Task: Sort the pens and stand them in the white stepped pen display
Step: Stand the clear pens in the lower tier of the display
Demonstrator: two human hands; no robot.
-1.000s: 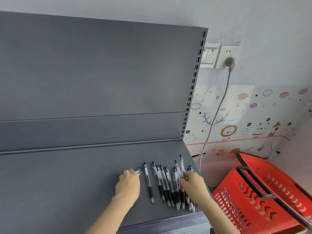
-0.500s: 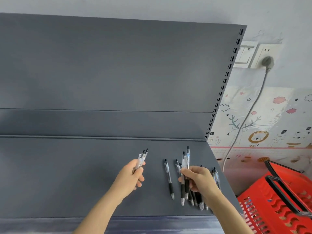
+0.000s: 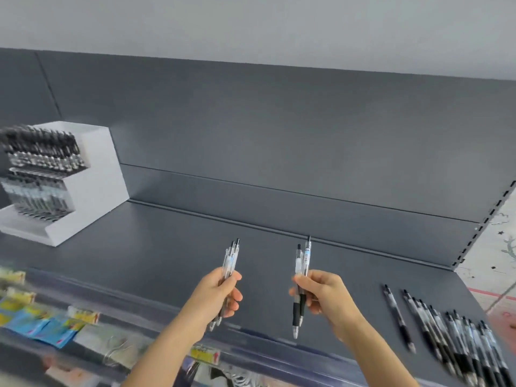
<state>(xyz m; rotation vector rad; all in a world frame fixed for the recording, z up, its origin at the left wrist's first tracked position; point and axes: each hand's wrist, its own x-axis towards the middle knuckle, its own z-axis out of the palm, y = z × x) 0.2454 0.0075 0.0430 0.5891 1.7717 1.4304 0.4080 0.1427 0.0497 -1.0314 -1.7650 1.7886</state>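
The left grip (image 3: 216, 296) is clamped on a small bundle of pens (image 3: 231, 258). It looks like three, though they overlap too closely to count for sure. The right grip (image 3: 325, 297) pinches two pens (image 3: 307, 256) side by side between thumb and curled fingers. Both sets stand nearly upright, with the black clickers above the grips and the metal tips below. Each pen is a slim round tube with a clear plastic barrel, a black rubber sleeve near the tip and a clip at the top. The two grips are near each other but apart, both held above the shelf (image 3: 167, 261), a flat, matt, dark grey board.

To the right of the right grip and a little nearer the camera, a row of loose pens (image 3: 446, 336) lies flat on the shelf, tips toward the front edge. Blur prevents an exact count, but there are roughly ten, close-packed, with one pen (image 3: 398, 317) lying apart on the side nearest the grip.

Well to the left of the left grip and farther back stands one display (image 3: 95, 174). It is a white, smooth, boxy stand with a stepped profile. Two of its tiers each carry a packed row of upright pens, smeared by motion.

Below the left grip, under the shelf edge, hang blurred blue and yellow packets (image 3: 36, 325).
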